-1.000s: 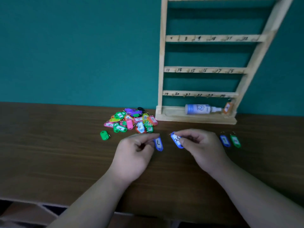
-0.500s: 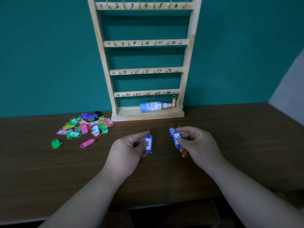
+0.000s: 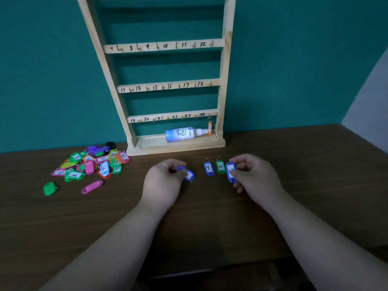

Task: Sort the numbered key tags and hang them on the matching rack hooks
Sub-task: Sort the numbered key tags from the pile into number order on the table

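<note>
A wooden rack [image 3: 225, 85] with numbered hooks leans on the teal wall. An orange tag [image 3: 209, 128] hangs from its hook 24. My left hand [image 3: 165, 182] pinches a blue tag [image 3: 188, 174] just above the table. My right hand [image 3: 253, 177] grips another blue tag [image 3: 230, 172] marked with a number in the twenties. Between the hands, a blue tag 9 [image 3: 208, 168] and a green tag 10 [image 3: 220, 166] lie flat side by side. A pile of coloured tags [image 3: 94, 163] sits at the left.
A white spray bottle [image 3: 182, 134] lies in the rack's base tray. A loose green tag [image 3: 49, 188] and a pink tag [image 3: 92, 186] lie in front of the pile. The brown table's front edge [image 3: 189, 271] runs below my forearms.
The view has tilted down and drawn closer. Both hands have lowered toward the table with their tags. The right hand's tag now sits beside the green tag 10.
</note>
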